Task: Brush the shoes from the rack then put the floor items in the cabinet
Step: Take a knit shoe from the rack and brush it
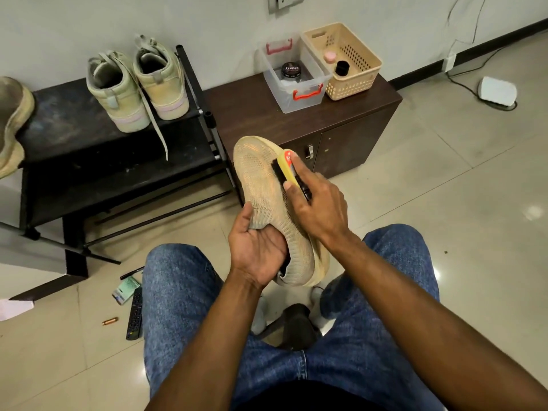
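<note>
My left hand [257,250] grips a beige knit slip-on shoe [261,185] at its collar, toe pointing away from me. My right hand [318,203] holds a yellow-backed brush [289,170] whose black bristles press on the shoe's right side. A pair of pale green sneakers [136,84] stands on the top shelf of the black shoe rack [89,161]. Another beige shoe [12,123] shows at the rack's left edge. On the floor at left lie a black remote [135,317], a green packet [126,289], a small copper-coloured object [109,321] and a black pen [132,273].
A dark brown low cabinet [335,129] with shut doors stands right of the rack. On it sit a clear box [293,81] with a polish tin and a beige basket [344,63] with small jars. A white device [498,91] with a cable lies on the tiles at right.
</note>
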